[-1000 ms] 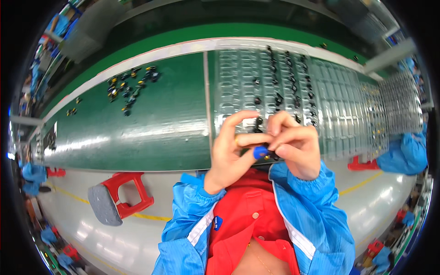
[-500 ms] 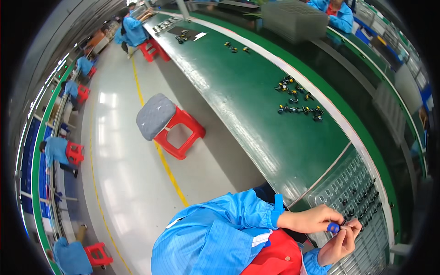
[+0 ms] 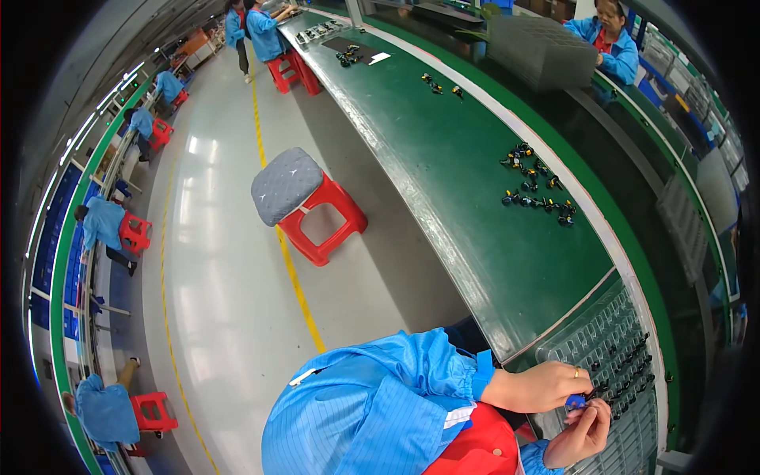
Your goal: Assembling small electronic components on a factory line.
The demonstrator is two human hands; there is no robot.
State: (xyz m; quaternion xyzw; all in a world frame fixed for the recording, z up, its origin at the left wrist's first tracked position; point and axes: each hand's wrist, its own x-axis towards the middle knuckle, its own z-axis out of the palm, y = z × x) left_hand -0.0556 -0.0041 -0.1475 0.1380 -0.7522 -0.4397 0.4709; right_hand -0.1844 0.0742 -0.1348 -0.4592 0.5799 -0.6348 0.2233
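Note:
My left hand [image 3: 546, 386], with a ring on one finger, is closed around a small blue piece [image 3: 576, 401] above a clear plastic tray. Its fingertips almost meet those of my right hand [image 3: 582, 437], which is pinched together just below. Whatever lies between the right fingertips is too small and hidden to make out. The clear tray [image 3: 586, 321] has rows of slots, and small black parts [image 3: 632, 366] stand in several of them beside my hands.
Clusters of small black parts with yellow bits [image 3: 538, 186] lie on the green bench [image 3: 443, 158]. A red stool [image 3: 324, 222] with a grey cushion stands in the aisle. Stacked clear trays [image 3: 538, 51] sit across the bench, near a person [image 3: 613, 47] in blue. Other people work at left.
The view has shifted, so the bench and stool sit differently in the picture. Both hands stay together over the tray, and the blue piece has turned slightly.

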